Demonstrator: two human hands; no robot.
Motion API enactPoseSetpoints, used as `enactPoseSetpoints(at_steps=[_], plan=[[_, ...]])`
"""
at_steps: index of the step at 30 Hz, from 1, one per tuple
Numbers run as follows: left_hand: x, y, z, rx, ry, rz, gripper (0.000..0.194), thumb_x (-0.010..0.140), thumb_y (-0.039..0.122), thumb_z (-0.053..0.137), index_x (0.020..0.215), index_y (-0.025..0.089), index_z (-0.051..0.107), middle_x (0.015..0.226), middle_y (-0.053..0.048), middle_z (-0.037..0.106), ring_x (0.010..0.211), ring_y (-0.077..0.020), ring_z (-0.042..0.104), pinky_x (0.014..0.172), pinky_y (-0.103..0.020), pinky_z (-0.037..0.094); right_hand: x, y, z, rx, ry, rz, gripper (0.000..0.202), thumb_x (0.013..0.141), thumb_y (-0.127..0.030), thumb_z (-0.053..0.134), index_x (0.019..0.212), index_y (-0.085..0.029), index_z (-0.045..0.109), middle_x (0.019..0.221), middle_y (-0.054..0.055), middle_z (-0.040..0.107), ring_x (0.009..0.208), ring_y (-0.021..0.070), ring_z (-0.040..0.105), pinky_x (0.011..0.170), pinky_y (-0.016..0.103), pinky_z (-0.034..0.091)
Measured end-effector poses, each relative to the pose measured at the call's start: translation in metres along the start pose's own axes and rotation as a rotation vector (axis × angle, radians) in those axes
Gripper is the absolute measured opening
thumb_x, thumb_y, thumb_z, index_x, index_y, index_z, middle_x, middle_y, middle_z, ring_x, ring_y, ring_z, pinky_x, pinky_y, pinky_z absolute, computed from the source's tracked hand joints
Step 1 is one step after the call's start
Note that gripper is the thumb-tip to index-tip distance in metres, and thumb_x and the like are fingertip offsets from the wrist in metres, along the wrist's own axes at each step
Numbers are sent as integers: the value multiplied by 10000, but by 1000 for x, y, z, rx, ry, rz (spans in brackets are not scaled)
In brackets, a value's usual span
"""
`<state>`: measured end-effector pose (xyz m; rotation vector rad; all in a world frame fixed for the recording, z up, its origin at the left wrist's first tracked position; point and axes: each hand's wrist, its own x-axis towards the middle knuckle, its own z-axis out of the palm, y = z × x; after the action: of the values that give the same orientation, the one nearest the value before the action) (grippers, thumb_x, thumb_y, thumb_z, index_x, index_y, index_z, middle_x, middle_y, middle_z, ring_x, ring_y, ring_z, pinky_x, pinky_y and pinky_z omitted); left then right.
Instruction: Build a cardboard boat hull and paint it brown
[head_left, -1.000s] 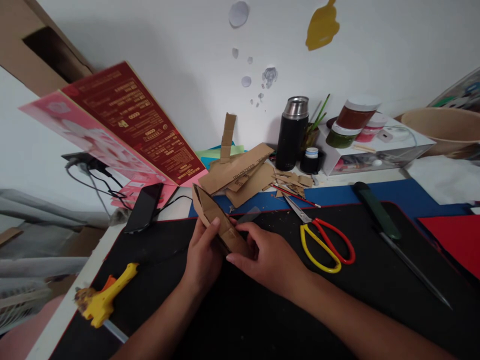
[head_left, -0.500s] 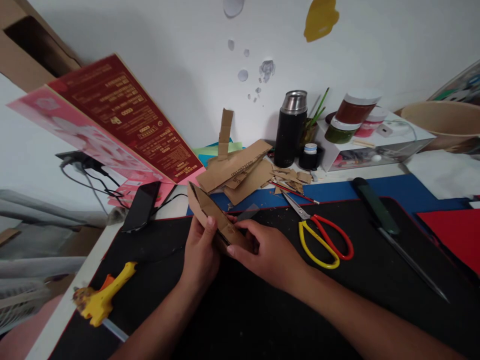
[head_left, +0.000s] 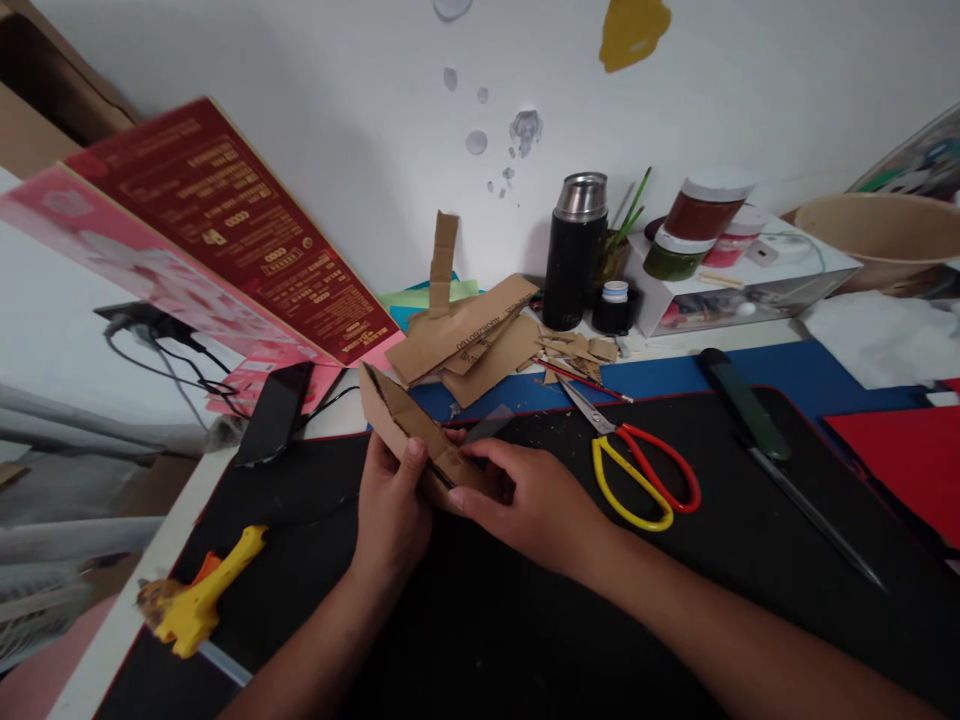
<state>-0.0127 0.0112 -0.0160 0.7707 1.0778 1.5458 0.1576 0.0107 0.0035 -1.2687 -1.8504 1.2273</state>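
Observation:
A folded cardboard piece (head_left: pixel 409 425) is held tilted above the black mat (head_left: pixel 510 620). My left hand (head_left: pixel 394 500) grips its left side, with the thumb over the near edge. On the other side, my right hand (head_left: pixel 525 495) pinches its lower right end, the thumb in front and the fingers behind. Part of the cardboard is hidden by my fingers. Scissors (head_left: pixel 641 475) with one yellow and one red handle lie to the right of my right hand. Left of my left arm rests a yellow glue gun (head_left: pixel 202 595) with a clear glue stick in its back.
Behind the hands lie cardboard strips (head_left: pixel 480 340) and scraps. A black thermos (head_left: pixel 576 255), a small jar (head_left: pixel 613 308) and stacked paint tubs (head_left: pixel 694 225) stand at the back. A green-handled knife (head_left: pixel 750 415) lies at right, a phone (head_left: pixel 276 415) at left, beside a standing red-and-pink folder (head_left: pixel 247 230).
The view has shifted slightly, so everything sits a little further left and higher. Both hands keep their hold on the cardboard piece.

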Motion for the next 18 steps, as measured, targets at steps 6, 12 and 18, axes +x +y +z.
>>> enactPoseSetpoints(at_steps=[6, 12, 18], plan=[[3, 3, -1, -20, -17, -55, 525, 737, 505, 915, 1106, 216, 681, 918, -64, 806, 851, -262, 796, 855, -435, 650, 1, 2, -2, 51, -5, 22, 443, 895, -460, 738, 1273, -230, 730, 1154, 77, 806, 911, 239, 741, 766, 336, 518], [2, 4, -2, -14, -23, -50, 496, 749, 481, 912, 1105, 216, 690, 949, -76, 802, 888, -267, 788, 872, -435, 643, 1, 3, -1, 60, -5, 33, 451, 883, -457, 753, 1273, -233, 727, 1158, 79, 800, 904, 233, 731, 759, 336, 513], [-1, 7, 0, 34, 8, -45, 507, 721, 386, 938, 1139, 227, 699, 1086, -66, 785, 976, -237, 760, 857, -347, 624, 2, 4, 0, 31, 6, 34, 415, 890, -437, 746, 1245, -223, 729, 1080, 76, 804, 835, 212, 712, 726, 323, 498]])
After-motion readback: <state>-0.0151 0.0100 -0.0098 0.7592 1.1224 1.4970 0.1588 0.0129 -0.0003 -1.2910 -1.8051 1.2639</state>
